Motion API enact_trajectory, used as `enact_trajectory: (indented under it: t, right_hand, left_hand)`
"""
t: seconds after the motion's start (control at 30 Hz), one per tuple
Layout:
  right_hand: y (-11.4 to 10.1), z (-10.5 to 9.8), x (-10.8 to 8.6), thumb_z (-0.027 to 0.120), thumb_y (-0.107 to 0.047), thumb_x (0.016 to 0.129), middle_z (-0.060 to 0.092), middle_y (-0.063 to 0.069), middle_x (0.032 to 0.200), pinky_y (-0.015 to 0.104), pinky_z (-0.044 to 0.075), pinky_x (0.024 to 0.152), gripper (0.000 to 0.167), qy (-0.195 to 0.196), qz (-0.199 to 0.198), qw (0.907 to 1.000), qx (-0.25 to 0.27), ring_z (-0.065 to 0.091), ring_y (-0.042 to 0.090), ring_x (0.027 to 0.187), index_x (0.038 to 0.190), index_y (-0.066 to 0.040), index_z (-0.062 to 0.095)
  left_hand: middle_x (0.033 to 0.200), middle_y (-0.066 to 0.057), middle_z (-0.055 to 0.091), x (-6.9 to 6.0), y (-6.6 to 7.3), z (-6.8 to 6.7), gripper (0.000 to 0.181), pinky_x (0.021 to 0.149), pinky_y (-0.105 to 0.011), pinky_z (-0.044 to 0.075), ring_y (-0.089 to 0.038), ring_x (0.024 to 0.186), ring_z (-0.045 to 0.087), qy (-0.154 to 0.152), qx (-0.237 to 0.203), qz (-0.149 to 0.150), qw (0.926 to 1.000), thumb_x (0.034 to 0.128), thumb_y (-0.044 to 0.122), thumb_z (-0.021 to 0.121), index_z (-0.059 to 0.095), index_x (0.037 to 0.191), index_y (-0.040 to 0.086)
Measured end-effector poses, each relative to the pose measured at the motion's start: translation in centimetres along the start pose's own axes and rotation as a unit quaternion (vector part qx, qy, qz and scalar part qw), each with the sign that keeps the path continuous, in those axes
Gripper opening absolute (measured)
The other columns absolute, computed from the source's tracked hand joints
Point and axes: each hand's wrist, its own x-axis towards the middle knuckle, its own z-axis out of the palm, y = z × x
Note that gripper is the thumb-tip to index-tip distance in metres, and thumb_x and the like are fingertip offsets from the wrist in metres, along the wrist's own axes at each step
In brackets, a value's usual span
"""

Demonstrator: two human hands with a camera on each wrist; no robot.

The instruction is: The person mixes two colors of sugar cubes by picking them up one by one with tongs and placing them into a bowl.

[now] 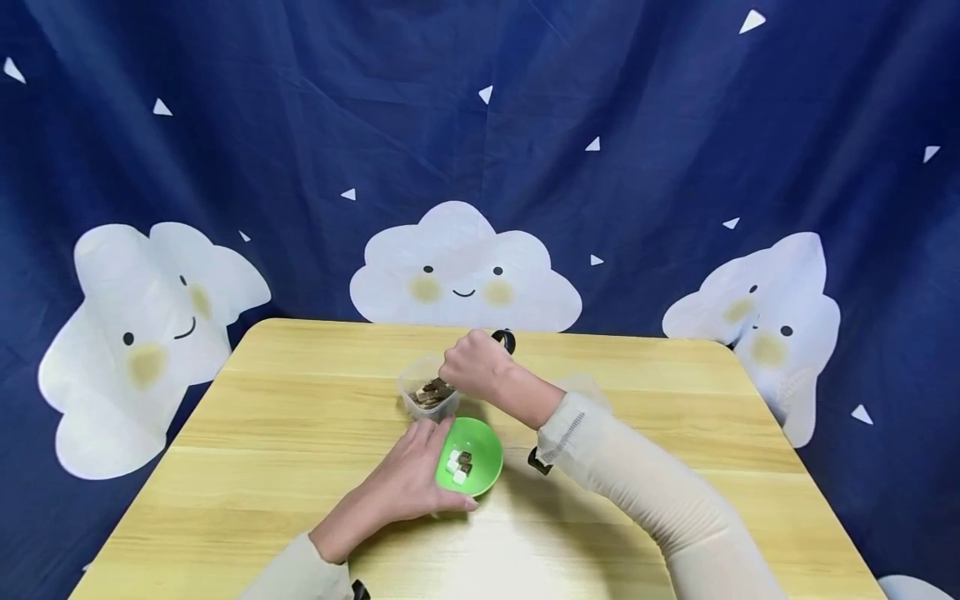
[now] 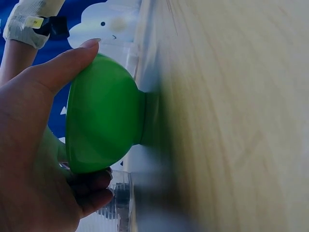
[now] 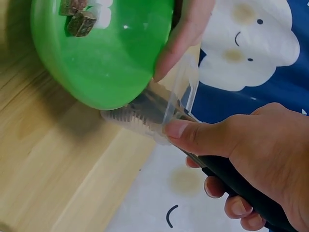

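Observation:
My left hand (image 1: 408,475) grips a green bowl (image 1: 486,454) by its side, thumb and fingers around the rim. Inside the bowl lie several white cubes (image 1: 455,467) and brown cubes (image 3: 81,23). Whether its foot (image 2: 143,118) touches the table cannot be told. Just beyond stands a clear plastic container (image 1: 408,387) with dark brown pieces (image 1: 429,395) in it. My right hand (image 1: 476,365) holds metal tongs with a black handle (image 3: 236,186), thumb pressed along the metal. The tongs' front end reaches into the container; its tips are hard to make out.
A translucent lid-like piece (image 1: 588,390) lies on the wooden table (image 1: 300,417), partly behind my right forearm. Behind the table's far edge hangs a dark blue curtain (image 1: 637,208) with white clouds.

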Motion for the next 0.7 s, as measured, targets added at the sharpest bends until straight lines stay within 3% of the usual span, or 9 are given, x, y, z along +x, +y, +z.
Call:
enact_trajectory:
  t: [0.13,0.5,0.7]
  right_hand:
    - [-0.2,-0.1,-0.1,0.057,-0.01,0.097,0.069,-0.012,0.075,0.02,0.042,0.05,0.029,-0.003,0.0,1.0,-0.003,0.038,0.008,0.056,0.079,-0.028,0.073]
    - [0.7,-0.3,-0.8,0.063,-0.018,0.096,0.07,-0.01,0.073,0.022,0.051,0.051,0.024,0.013,0.011,0.9998,0.014,0.039,0.009,0.055,0.075,-0.026,0.071]
    - [0.9,-0.1,-0.8,0.07,-0.039,0.095,0.071,-0.009,0.075,0.023,0.051,0.051,0.023,0.008,0.007,0.9997,0.022,0.041,0.009,0.056,0.077,-0.026,0.071]
  left_hand:
    - [0.141,-0.02,0.051,0.1,0.0,0.1,0.132,0.112,-0.053,0.049,-0.034,0.129,0.051,-0.003,0.001,0.0,1.0,0.0625,0.073,0.085,0.034,0.159,0.0]
    - [0.138,-0.018,0.052,0.2,0.0,0.3,0.132,0.111,-0.052,0.049,-0.032,0.127,0.052,-0.003,0.004,0.003,1.0,0.0622,0.073,0.085,0.034,0.16,0.0]
    - [0.141,-0.019,0.051,0.1,-0.1,0.2,0.132,0.112,-0.052,0.049,-0.033,0.128,0.052,-0.002,0.005,0.002,1.0,0.0625,0.073,0.085,0.034,0.16,0.0]
